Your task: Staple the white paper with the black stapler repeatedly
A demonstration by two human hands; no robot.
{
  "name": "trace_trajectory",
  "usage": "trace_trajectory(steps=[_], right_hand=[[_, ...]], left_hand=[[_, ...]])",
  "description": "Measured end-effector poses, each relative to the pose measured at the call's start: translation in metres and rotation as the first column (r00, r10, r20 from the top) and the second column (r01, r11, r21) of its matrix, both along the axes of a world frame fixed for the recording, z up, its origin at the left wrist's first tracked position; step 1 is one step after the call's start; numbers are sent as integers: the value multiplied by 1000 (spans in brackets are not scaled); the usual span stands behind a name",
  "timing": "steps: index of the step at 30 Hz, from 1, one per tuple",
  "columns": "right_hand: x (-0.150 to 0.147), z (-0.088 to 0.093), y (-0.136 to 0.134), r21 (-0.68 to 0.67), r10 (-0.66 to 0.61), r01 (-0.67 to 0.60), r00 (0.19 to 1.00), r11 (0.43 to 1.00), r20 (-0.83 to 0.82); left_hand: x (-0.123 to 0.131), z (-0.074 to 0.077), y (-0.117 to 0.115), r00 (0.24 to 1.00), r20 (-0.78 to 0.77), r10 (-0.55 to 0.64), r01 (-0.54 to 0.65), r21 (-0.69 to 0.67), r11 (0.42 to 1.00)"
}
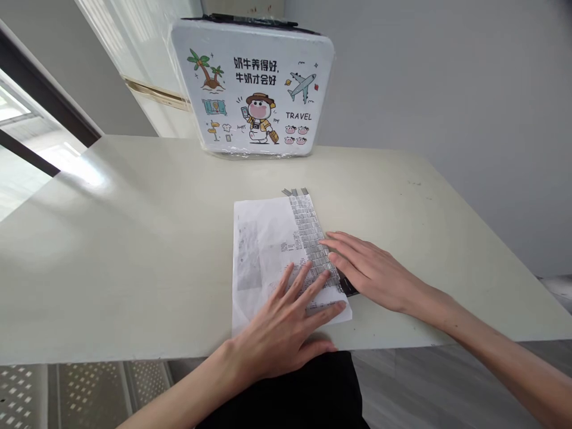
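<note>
A white printed sheet of paper (263,250) lies on the pale table (134,250) near its front edge. A strip of small silvery blocks in rows (308,229) runs along the sheet's right side. My left hand (286,325) rests flat on the lower part of the sheet, fingers spread, fingertips touching the strip. My right hand (366,268) lies flat at the strip's right edge, fingers stretched out and pressed on it. A dark object (348,289) peeks out beneath my right hand.
A white box printed with a cartoon cow, a plane and the word TRAVEL (254,89) stands upright at the table's far edge. A grey wall rises behind it. A window frame (40,101) is at the left.
</note>
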State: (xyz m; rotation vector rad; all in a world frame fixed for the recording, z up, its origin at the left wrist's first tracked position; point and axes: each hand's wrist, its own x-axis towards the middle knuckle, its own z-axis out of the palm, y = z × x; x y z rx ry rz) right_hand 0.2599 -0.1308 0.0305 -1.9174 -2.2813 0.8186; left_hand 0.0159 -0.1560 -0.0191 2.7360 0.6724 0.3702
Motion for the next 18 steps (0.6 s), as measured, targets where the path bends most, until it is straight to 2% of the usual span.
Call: trace_trajectory(steps=[7, 18], right_hand=[[2, 0, 1, -32, 5, -6, 999, 999, -34], [-1, -4, 0, 39, 19, -20, 1000, 999, 10]], left_hand=[[0, -1, -2, 1000, 23, 15, -16, 10, 1000], [2, -1, -3, 1000, 11, 18, -18, -6, 1000]])
